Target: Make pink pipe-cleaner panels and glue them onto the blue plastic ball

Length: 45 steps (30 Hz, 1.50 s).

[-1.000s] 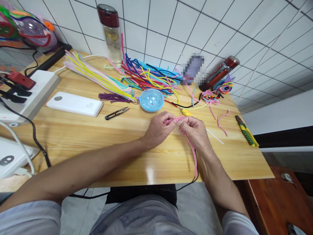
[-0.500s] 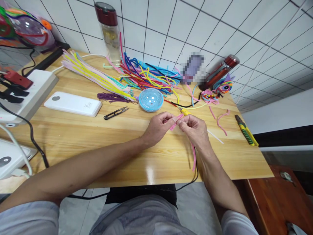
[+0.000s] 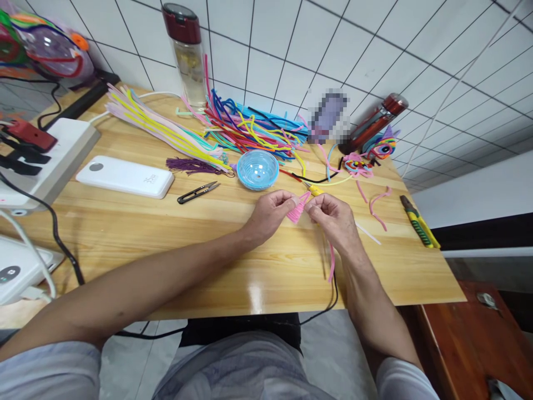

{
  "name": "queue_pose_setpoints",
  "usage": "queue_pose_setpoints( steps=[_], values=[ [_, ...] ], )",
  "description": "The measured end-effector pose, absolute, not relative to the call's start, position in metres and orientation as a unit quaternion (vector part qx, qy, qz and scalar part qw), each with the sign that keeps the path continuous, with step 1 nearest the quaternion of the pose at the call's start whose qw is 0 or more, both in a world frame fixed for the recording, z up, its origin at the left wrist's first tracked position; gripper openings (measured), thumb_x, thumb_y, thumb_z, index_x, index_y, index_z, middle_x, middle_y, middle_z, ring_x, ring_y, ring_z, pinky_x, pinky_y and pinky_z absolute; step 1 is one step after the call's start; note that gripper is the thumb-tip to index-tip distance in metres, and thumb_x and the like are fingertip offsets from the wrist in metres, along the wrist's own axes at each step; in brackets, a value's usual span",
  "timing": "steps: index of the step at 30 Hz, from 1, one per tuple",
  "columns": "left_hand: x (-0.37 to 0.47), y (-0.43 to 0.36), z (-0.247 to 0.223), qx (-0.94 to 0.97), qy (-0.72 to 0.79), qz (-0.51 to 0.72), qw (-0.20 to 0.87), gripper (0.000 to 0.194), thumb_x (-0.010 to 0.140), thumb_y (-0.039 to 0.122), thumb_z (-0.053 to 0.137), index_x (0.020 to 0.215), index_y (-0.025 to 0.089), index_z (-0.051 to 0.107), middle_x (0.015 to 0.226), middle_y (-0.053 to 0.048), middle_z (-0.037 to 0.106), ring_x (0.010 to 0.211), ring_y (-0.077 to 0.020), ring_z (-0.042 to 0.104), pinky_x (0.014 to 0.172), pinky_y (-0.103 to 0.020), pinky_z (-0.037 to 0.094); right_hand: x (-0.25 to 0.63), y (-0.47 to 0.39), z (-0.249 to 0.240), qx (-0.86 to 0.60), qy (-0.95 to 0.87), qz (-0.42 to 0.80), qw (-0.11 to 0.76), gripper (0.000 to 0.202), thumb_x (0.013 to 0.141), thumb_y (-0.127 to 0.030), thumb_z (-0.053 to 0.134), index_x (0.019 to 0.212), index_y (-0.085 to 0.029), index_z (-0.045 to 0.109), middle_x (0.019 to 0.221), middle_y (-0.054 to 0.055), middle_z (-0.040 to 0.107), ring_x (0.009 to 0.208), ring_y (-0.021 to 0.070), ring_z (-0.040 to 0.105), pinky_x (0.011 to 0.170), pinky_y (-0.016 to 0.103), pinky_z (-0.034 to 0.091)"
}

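A small pink triangular piece (image 3: 297, 211), ribbed like wound pipe cleaner, is pinched at its left side by my left hand (image 3: 272, 214). My right hand (image 3: 333, 216) is closed at the piece's right side, fingertips together; what lies between them is too small to tell. A pink strand (image 3: 332, 264) hangs below my right hand. Just beyond the hands lies a yellow-handled tool (image 3: 315, 190), partly hidden. The light blue bowl (image 3: 257, 170) stands to the upper left of my hands.
Bundles of coloured pipe cleaners (image 3: 254, 130) lie along the wall. Black snips (image 3: 197, 193), a white power bank (image 3: 125, 176) and a power strip (image 3: 62, 161) are left. Pliers (image 3: 420, 222), a red flask (image 3: 372, 123) and pink scraps (image 3: 378, 210) are right. A glass bottle (image 3: 185, 61) stands behind.
The pink piece has turned and shows more of its ribbed triangular face. My right hand has shifted slightly, and the hanging pink strand has moved up a little.
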State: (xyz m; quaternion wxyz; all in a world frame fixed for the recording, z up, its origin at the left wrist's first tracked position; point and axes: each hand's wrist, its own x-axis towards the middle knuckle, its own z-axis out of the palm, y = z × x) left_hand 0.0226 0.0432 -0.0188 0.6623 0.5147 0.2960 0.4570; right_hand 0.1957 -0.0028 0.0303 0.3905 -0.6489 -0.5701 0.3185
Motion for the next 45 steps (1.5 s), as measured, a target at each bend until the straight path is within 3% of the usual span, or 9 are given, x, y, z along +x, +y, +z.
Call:
queue_pose_setpoints(
  steps=[17,23,30,45],
  values=[
    [0.024,0.042,-0.018,0.479,0.318,0.452,0.681,0.037,0.079,0.053,0.077,0.079,0.017,0.072,0.077,-0.001,0.068,0.076,-0.0158,0.055,0.076,-0.03,0.046,0.196,0.0,0.029,-0.641,-0.567,0.334,0.396,0.016,0.076,-0.037,0.069,0.072,-0.021,0.066,0.059,-0.004,0.059,0.056,0.0123,0.049,0.058,0.027,0.038],
    [0.027,0.043,-0.023,0.451,0.322,0.459,0.694,0.038,0.082,0.054,0.071,0.071,0.018,0.063,0.069,0.001,0.057,0.067,-0.0133,0.045,0.067,-0.029,0.038,0.195,0.001,0.027,-0.643,-0.554,0.335,0.409,0.017,0.074,-0.038,0.069,0.07,-0.022,0.064,0.058,-0.004,0.059,0.056,0.0127,0.05,0.059,0.028,0.04],
    [0.026,0.04,-0.017,0.473,0.292,0.45,0.699,0.034,0.077,0.049,0.08,0.081,0.017,0.069,0.072,0.001,0.063,0.068,-0.0122,0.051,0.071,-0.028,0.041,0.194,0.001,0.027,-0.642,-0.551,0.329,0.42,0.017,0.074,-0.038,0.07,0.07,-0.023,0.064,0.059,-0.004,0.057,0.056,0.0126,0.049,0.059,0.028,0.039],
    [0.024,0.041,-0.018,0.466,0.304,0.447,0.7,0.033,0.079,0.048,0.078,0.075,0.018,0.066,0.07,0.001,0.061,0.068,-0.0124,0.05,0.07,-0.028,0.043,0.191,0.001,0.021,-0.644,-0.566,0.32,0.403,0.017,0.074,-0.038,0.069,0.07,-0.023,0.061,0.061,-0.004,0.056,0.058,0.0131,0.048,0.06,0.029,0.037]
  ],
)
